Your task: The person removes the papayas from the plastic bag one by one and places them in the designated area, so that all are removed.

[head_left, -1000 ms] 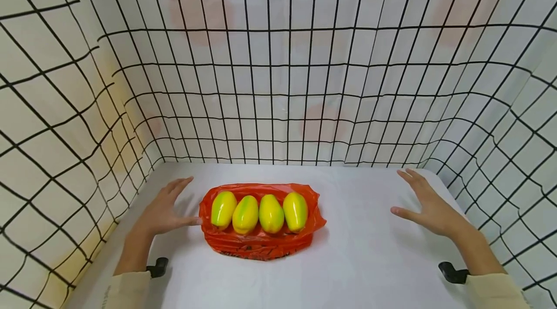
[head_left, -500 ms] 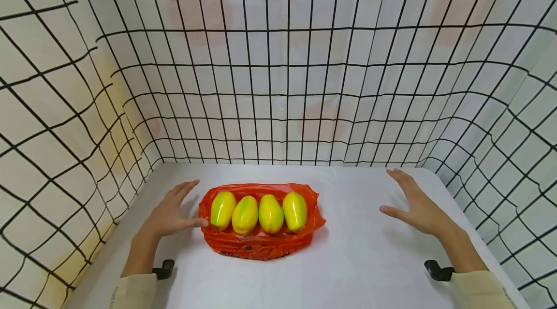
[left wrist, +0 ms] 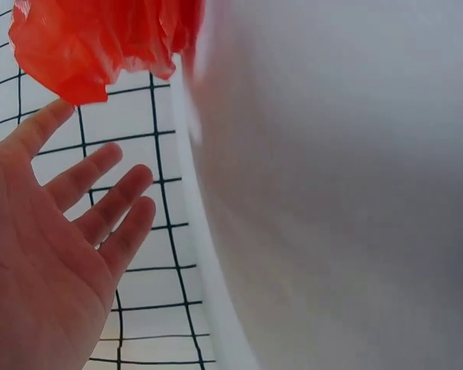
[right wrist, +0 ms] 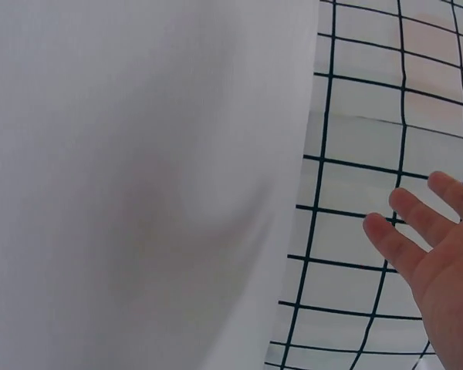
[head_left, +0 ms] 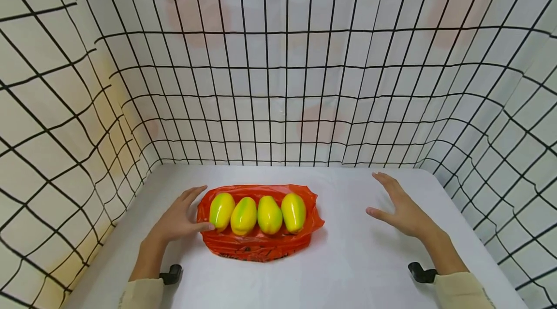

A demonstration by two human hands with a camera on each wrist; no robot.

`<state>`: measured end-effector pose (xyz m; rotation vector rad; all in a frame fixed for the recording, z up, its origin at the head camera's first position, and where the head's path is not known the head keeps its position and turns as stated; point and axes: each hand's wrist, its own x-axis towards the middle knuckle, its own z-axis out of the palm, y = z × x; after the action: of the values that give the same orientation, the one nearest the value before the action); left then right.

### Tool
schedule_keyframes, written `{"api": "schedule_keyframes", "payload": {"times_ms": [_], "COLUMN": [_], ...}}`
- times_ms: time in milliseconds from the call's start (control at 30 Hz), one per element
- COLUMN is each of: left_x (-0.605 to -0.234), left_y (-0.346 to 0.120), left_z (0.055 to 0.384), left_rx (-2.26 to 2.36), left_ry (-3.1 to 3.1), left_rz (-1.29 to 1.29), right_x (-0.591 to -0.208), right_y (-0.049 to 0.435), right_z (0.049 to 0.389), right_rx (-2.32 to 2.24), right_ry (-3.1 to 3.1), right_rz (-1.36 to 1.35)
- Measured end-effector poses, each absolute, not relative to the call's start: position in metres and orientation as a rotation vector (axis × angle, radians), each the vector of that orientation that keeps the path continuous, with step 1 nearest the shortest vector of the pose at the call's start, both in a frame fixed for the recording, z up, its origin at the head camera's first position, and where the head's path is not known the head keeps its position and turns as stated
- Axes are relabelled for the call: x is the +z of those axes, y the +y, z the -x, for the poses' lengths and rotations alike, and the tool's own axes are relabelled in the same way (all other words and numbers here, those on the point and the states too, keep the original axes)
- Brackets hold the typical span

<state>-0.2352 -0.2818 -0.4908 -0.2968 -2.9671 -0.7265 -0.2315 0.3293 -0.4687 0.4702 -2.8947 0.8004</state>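
Several glossy yellow-green fruits (head_left: 270, 214), mango-like in shape, lie in a row on a crumpled red plastic bag (head_left: 256, 249) in the head view. My left hand (head_left: 178, 219) is spread at the bag's left side, its thumb tip overlapping the bag's edge close to the leftmost fruit (head_left: 222, 210). In the left wrist view, the left hand (left wrist: 46, 247) has its fingers spread under the red bag (left wrist: 100, 46). My right hand (head_left: 402, 212) hovers over the table well right of the bag, fingers extended, holding nothing. The right wrist view shows that hand (right wrist: 451, 274) with separated fingers.
A white-covered table (head_left: 330, 275) carries the bag. Black wire grid (head_left: 287, 67) stands before white sheeting at the back and both sides. Each wrist wears a small black device, the left one (head_left: 171, 274) and the right one (head_left: 421, 272).
Both hands have moved inward: the left rightward until its thumb overlaps the bag's edge, the right leftward toward the bag. Fruits and bag have stayed in place.
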Motion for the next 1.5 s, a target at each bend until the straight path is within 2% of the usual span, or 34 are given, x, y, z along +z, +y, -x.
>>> {"api": "schedule_keyframes", "payload": {"times_ms": [1100, 1500], "left_x": [-0.497, -0.498], "left_y": [-0.265, -0.259], "left_z": [0.238, 0.238], "left_rx": [-0.953, -1.051], "left_ry": [-3.019, -3.018], "left_rz": [0.299, 0.34], "right_x": [-0.484, -0.479], "right_y": [0.273, 0.245], "right_z": [0.234, 0.234], "right_rx": [0.986, 1.011], "right_ry": [-2.86, -2.866], "right_rz": [-0.484, -0.485]}}
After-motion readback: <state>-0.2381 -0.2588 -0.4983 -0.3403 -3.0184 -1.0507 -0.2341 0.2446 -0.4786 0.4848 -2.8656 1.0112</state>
